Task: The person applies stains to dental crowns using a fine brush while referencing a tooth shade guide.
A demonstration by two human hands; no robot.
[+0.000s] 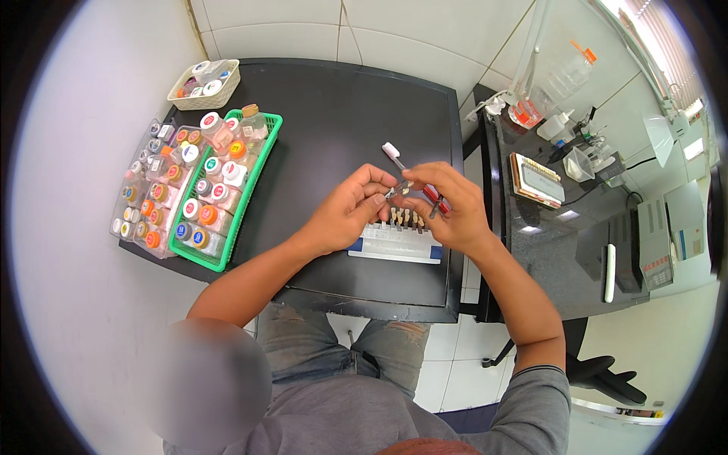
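small metallic piece, at the frame's centre, appears to slant from lower left to upper right. the left hand pinches it; the right hand curls close beside its upper right end, its exact grip unclear. the white-and-blue tab rack lies just below.

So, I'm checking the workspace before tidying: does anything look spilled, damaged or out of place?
I can make out no spill. The black table looks worn along its near edge, where pale marks break the dark finish. Nothing else on it stands out.
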